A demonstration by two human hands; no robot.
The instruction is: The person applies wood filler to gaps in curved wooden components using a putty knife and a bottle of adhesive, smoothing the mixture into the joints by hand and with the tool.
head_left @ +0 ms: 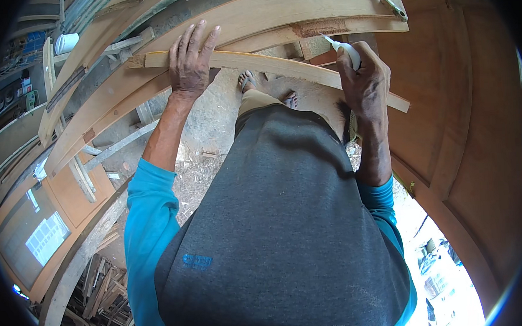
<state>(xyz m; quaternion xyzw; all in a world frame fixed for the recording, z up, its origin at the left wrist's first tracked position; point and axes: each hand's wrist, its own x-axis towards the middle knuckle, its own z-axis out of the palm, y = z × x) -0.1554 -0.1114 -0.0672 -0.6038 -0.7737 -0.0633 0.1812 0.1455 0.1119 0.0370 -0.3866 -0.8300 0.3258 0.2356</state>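
Note:
My left hand [191,60] lies with its fingers stretched out over the left part of a narrow wooden strip [273,64]; its thumb is hidden. The strip runs slanting down to the right, passing by my right hand. In my right hand [365,81] is a small white squeeze bottle [350,53], fingers closed round it. Its thin nozzle points up and left, toward a rough brown patch [319,28] on a long curved wooden board [265,15]. Nozzle and patch look close; whether they touch I cannot tell.
A blue-and-metal tool [382,1] lies on the curved board's right end. Large brown wooden panels [426,95] stand at the right. Far left are more curved boards [68,84], a white cup [66,43] and a glazed wooden frame [51,215]. Scrap wood [105,289] is piled lower left.

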